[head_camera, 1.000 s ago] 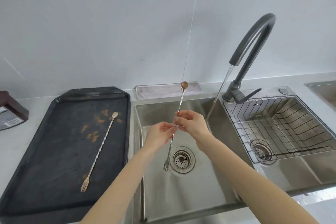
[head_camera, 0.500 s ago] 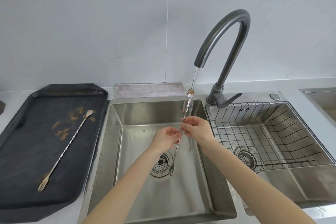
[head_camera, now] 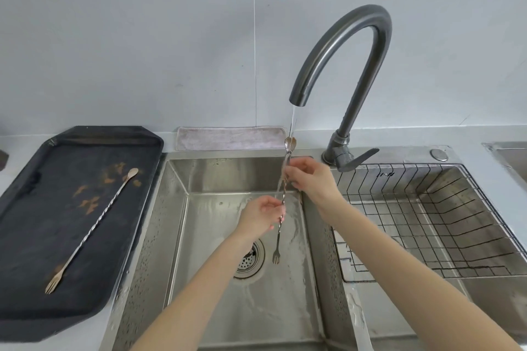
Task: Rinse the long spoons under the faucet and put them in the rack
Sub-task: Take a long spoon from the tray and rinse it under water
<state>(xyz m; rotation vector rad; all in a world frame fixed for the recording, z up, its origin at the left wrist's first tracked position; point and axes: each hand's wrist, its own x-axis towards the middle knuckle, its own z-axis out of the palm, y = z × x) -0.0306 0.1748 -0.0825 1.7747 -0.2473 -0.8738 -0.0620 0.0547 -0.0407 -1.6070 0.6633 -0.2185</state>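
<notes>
Hands (head_camera: 263,215) now farther apart on spoon (head_camera: 283,199)

Two bare forearms in view, entering from the bottom edge, no sleeves visible anywhere up to the frame edge. Left hand (head_camera: 263,215) and right hand (head_camera: 312,179) both bare: no gloves. No rings, watch, bracelet or bands seen on fingers or wrists. Fingers slim, nails look short and unpainted, though too small to be sure. No marks, tattoos or plasters visible on either arm. Forearms slender, smooth, wider toward the camera from the wide-angle lens. Wet or dry on the hands: can't tell. Rest of the body is out of frame.
</notes>
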